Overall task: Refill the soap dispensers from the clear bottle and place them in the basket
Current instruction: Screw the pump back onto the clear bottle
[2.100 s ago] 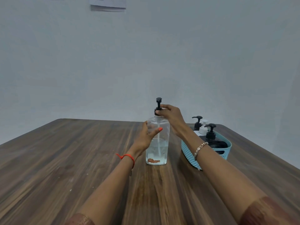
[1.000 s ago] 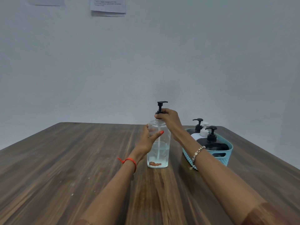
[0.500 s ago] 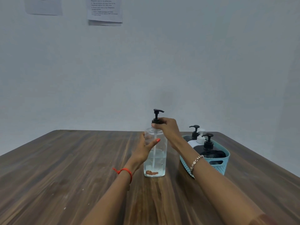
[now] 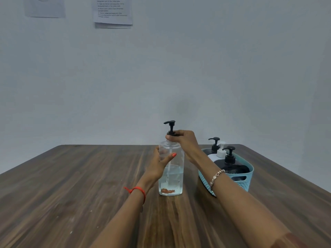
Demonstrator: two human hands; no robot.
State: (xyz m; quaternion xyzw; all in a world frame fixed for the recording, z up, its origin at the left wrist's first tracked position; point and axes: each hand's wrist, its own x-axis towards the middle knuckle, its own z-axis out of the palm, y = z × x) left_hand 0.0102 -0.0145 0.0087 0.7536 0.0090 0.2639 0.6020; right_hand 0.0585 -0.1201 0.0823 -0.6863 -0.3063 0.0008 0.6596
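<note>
The clear bottle (image 4: 171, 173) stands mid-bench (image 4: 71, 185), left of the basket (image 4: 248, 173). The left hand (image 4: 159, 166) grips its body, steadying it; the right hand (image 4: 184, 140) pinches the pump collar (image 4: 172, 134), likely twisting.

Head-height view, forward across table (image 4: 75, 176)

Dark wooden table (image 4: 71, 185); pale wall (image 4: 215, 68) bearing paper sheets (image 4: 112, 11).

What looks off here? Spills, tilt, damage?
One oddity: a reddish-brown bit lies at the bottom of the clear bottle, inside the liquid; what it is can't be told. Otherwise the bottle stands upright between left hand and right hand, and no spill shows on the table.
</note>
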